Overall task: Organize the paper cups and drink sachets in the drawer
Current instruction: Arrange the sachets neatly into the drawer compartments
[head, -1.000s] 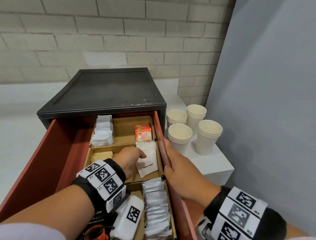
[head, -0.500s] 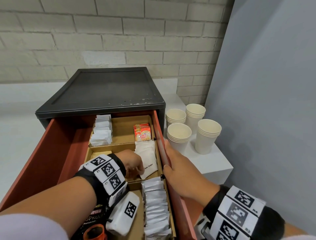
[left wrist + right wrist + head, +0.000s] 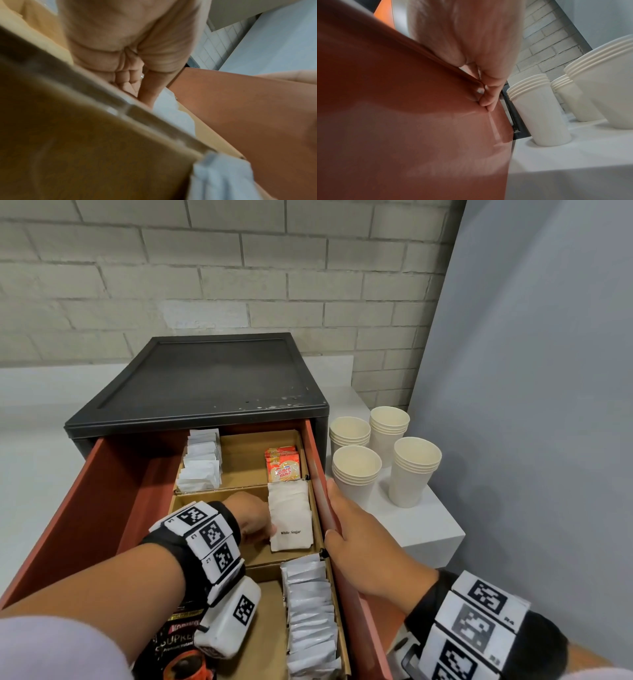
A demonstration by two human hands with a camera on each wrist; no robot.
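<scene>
The red drawer stands pulled out, split by cardboard dividers. My left hand reaches into the middle compartment, fingers curled, thumb against the left edge of a stack of white sugar sachets lying by the right wall. The left wrist view shows the thumb on the white sachets. My right hand grips the drawer's right wall, its fingers on the outside of that wall. Several stacks of paper cups stand outside on a white ledge.
Orange creamer sachets and white sachets fill the back compartment. A row of white sachets and a dark coffee packet lie in front. The black cabinet tops the drawer. A grey panel closes the right side.
My left hand has dropped lower into the middle compartment. The white sugar sachets went from tilted to lying straight against the right wall. The right hand has stayed on the drawer wall.
</scene>
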